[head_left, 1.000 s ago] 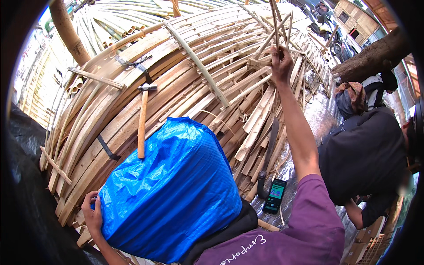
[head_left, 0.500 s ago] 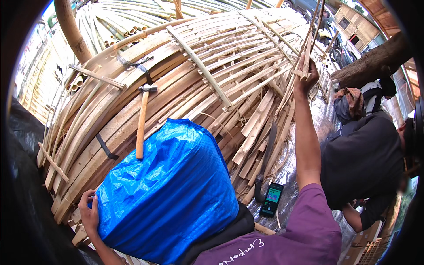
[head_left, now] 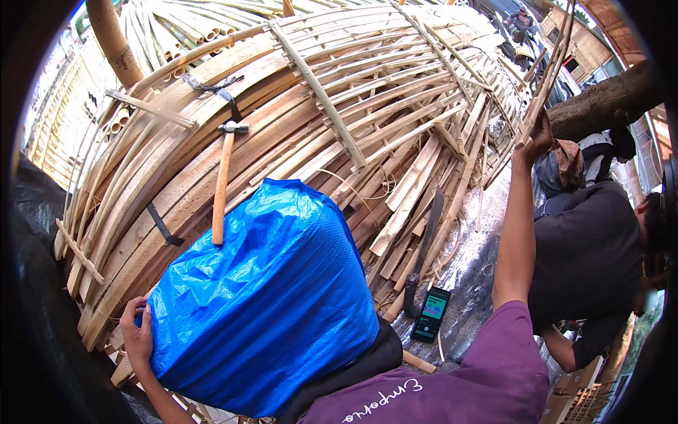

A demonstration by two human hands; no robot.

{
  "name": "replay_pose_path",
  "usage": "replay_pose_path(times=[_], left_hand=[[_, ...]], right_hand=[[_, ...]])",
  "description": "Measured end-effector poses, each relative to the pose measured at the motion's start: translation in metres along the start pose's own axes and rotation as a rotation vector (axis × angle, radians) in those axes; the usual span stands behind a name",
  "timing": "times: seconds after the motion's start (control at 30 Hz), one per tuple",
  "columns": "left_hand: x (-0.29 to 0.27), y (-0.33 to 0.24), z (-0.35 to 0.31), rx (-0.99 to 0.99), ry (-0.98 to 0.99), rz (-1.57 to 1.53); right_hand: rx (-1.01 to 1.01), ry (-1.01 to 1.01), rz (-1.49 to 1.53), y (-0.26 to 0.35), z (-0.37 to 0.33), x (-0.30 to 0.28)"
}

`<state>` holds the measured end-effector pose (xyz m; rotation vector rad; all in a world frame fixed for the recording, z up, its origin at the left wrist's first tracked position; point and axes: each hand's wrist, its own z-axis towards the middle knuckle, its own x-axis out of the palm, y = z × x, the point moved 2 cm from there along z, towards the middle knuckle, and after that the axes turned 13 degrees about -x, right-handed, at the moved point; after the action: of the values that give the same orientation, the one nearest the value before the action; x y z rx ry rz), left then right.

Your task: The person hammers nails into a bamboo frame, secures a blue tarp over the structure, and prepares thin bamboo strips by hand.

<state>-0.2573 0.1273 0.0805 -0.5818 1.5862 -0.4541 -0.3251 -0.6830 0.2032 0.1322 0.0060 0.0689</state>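
At the right, my raised right hand (head_left: 534,143) is closed round a bundle of thin bamboo strips (head_left: 554,74). The strips' upper ends rise toward the top right. A blue plastic tarp (head_left: 265,297) covers my lap, its surface creased. My left hand (head_left: 137,333) is at the tarp's left edge, its fingers curled onto it. A hammer (head_left: 222,180) with a wooden handle and metal head lies across the boards beyond the tarp, its handle end touching or overlapping the blue sheet.
Curved bamboo slats (head_left: 191,169) and a lattice of thin strips (head_left: 395,85) spread ahead. A dark-bladed machete (head_left: 429,233) lies on split bamboo pieces, near a phone (head_left: 432,314). A person in black (head_left: 590,254) bends close at the right, below a thick log (head_left: 600,102).
My right hand has moved right with the bamboo strips, away from the lattice and toward the log. My left hand stays at the tarp's edge. The whole view has shifted slightly.
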Motion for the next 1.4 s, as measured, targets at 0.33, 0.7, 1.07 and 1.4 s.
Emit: replay_pose_path(times=[0.33,0.7,1.07,1.4], left_hand=[[-0.003,0.015,-0.006,-0.054,-0.033,0.03],[-0.004,0.017,-0.006,-0.033,-0.01,-0.02],[-0.002,0.012,-0.004,-0.01,0.022,-0.024],[-0.003,0.007,-0.005,0.0,0.032,-0.02]], right_hand=[[0.082,0.048,-0.014,0.136,0.075,-0.047],[-0.185,0.447,-0.59,-0.031,0.292,0.085],[-0.455,0.704,-0.092,0.116,0.16,0.12],[0.163,1.476,-0.099,0.171,-0.161,0.127]])
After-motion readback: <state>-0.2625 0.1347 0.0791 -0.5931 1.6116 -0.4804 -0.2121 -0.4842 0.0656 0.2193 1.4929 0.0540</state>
